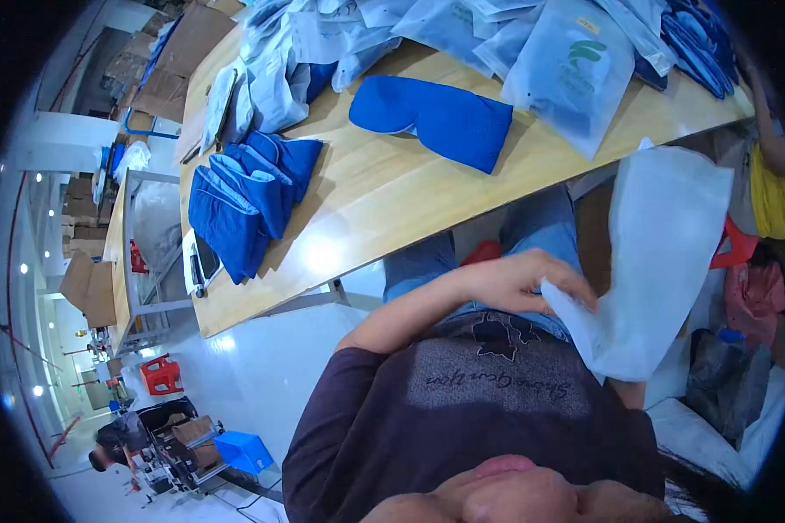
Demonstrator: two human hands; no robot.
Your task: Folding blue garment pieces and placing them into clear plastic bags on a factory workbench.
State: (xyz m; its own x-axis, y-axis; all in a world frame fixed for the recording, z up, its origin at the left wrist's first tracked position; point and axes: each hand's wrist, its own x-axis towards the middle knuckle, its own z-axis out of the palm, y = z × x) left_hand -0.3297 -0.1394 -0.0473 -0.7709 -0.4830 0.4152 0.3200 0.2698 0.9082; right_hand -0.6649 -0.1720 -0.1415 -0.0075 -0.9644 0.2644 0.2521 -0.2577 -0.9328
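A frosted white plastic bag (667, 253) is held up in front of my body, past the table's near edge. My left hand (532, 283) is closed on the bag's lower left edge, its fingers pinching the plastic. My right forearm passes behind the bag, and the bag hides my right hand. On the table, a blue padded eye mask (436, 122) lies flat by itself, beyond my left hand. Several folded blue eye masks (244, 200) are piled at the table's left side.
Many frosted bags (445, 30) cover the far side of the wooden table (366, 205); one bag with a green print (576, 74) overhangs toward the near edge. More blue masks (698, 44) lie far right. A red stool (161, 375) and a blue bin (242, 451) stand on the floor at left.
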